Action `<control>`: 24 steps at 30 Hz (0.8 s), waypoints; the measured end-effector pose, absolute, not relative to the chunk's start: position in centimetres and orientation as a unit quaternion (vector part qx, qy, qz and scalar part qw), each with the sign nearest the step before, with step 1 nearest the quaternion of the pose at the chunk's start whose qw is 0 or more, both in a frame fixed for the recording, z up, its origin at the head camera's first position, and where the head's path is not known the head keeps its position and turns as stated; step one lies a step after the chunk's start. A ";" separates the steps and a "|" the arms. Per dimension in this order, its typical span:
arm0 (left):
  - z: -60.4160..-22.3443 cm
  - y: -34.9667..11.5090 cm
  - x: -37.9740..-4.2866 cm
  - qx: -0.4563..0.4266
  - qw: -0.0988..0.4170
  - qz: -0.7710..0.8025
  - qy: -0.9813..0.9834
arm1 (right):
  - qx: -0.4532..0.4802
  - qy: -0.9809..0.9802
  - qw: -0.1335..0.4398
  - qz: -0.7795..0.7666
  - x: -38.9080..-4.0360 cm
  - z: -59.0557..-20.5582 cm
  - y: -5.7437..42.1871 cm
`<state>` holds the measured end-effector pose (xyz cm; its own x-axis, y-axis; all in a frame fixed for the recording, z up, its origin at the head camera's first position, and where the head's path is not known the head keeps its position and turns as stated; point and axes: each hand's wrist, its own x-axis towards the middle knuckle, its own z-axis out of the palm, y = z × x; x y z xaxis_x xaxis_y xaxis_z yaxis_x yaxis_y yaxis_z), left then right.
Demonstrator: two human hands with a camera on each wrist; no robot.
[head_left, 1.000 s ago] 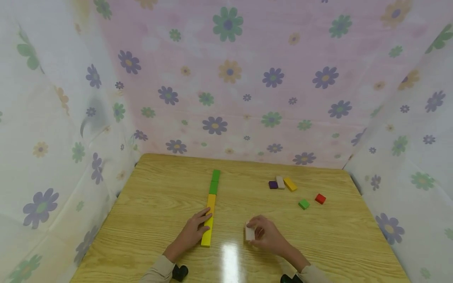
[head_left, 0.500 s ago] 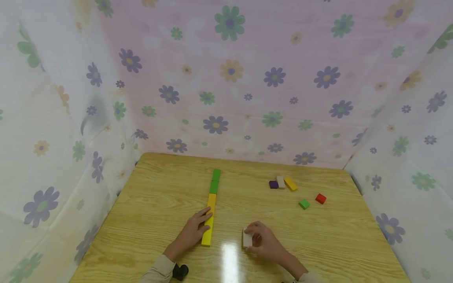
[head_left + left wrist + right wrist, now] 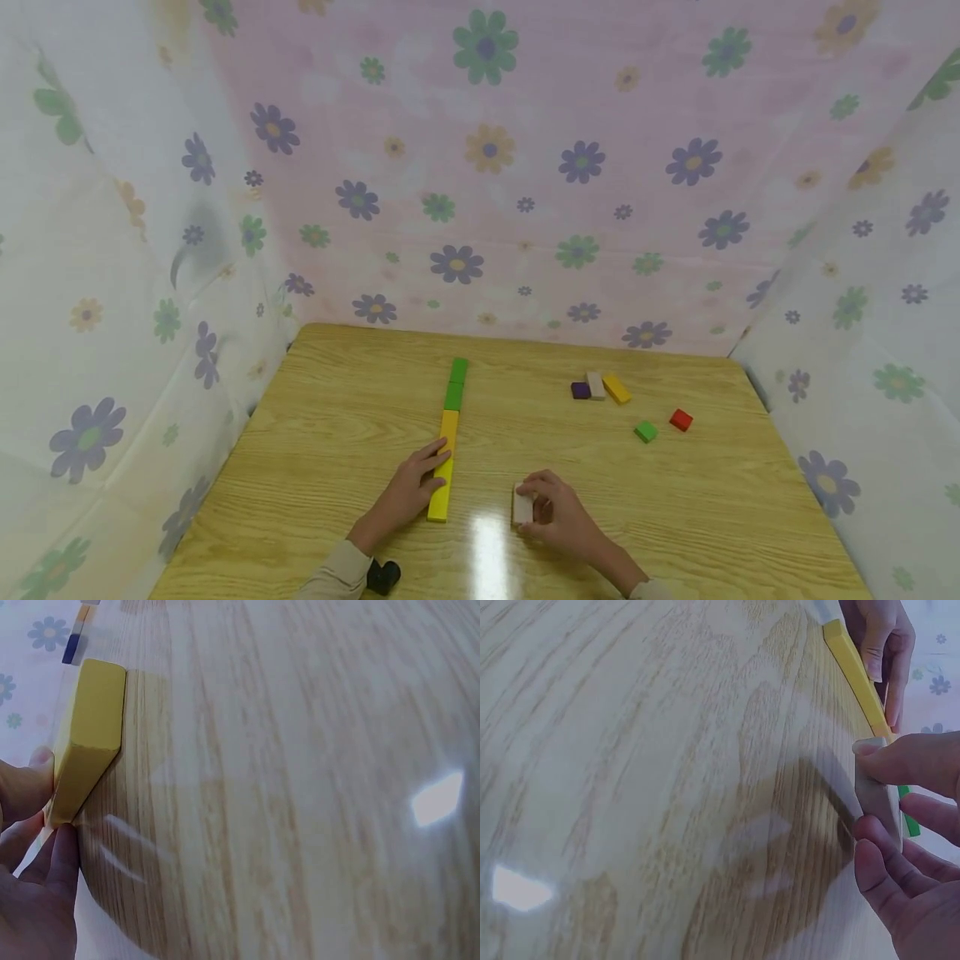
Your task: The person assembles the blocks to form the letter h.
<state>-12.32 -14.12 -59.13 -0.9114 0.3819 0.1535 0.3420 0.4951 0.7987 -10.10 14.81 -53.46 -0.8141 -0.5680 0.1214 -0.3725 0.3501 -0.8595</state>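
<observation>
In the head view a straight row of blocks runs away from the person: two yellow-toned blocks, the nearer a brighter yellow block (image 3: 439, 506), and two green blocks (image 3: 454, 396) beyond. The left hand (image 3: 405, 487) rests on the yellow part, its fingertips and thumb touching it; the left wrist view shows the bright yellow block's end (image 3: 99, 705). To the right of the row, the right hand (image 3: 564, 518) pinches a pale, unpainted wooden block (image 3: 522, 505) between thumb and fingers. In the right wrist view, this pale block (image 3: 876, 791) hides part of the row behind it.
Toward the back right of the wood-grain table (image 3: 337, 400) lie a dark purple block (image 3: 580, 391), another pale block (image 3: 596, 387) and a yellow-orange block (image 3: 617, 389). Nearer are a small green block (image 3: 646, 431) and a red block (image 3: 681, 420). Flowered cloth (image 3: 487, 208) surrounds the table.
The right hand has brought the pale block slightly left and nearer the person, mostly in the first half second. The left hand and the row have stayed in place.
</observation>
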 end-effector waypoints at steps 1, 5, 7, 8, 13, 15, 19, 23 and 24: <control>-59.1 -14.1 -12.3 0.210 0.022 0.456 0.864 | -0.288 0.815 0.099 -0.494 -10.1 -53.8 14.8; -59.2 -14.1 -12.3 0.211 0.023 0.458 0.863 | -0.284 0.815 0.095 -0.496 -10.5 -55.8 15.1; -59.2 -14.1 -12.3 0.211 0.023 0.458 0.863 | -0.287 0.815 0.090 -0.496 -10.7 -56.9 15.3; -59.2 -14.1 -12.3 0.212 0.023 0.457 0.863 | -0.289 0.814 0.087 -0.496 -10.8 -57.3 15.4; -59.2 -14.0 -12.4 0.214 0.018 0.456 0.864 | -0.296 0.811 0.082 -0.498 -10.8 -58.2 15.8; -59.1 -14.1 -12.4 0.214 0.016 0.458 0.862 | -0.293 0.813 0.084 -0.496 -10.8 -58.2 15.8; -59.1 -14.2 -12.3 0.213 0.015 0.459 0.863 | -0.290 0.819 0.092 -0.487 -10.6 -58.1 15.7; -59.2 -14.2 -12.3 0.212 0.018 0.458 0.863 | -0.291 0.822 0.100 -0.480 -10.4 -58.1 15.9; -59.2 -14.1 -12.2 0.213 0.019 0.456 0.864 | -0.294 0.822 0.100 -0.478 -10.3 -58.2 15.9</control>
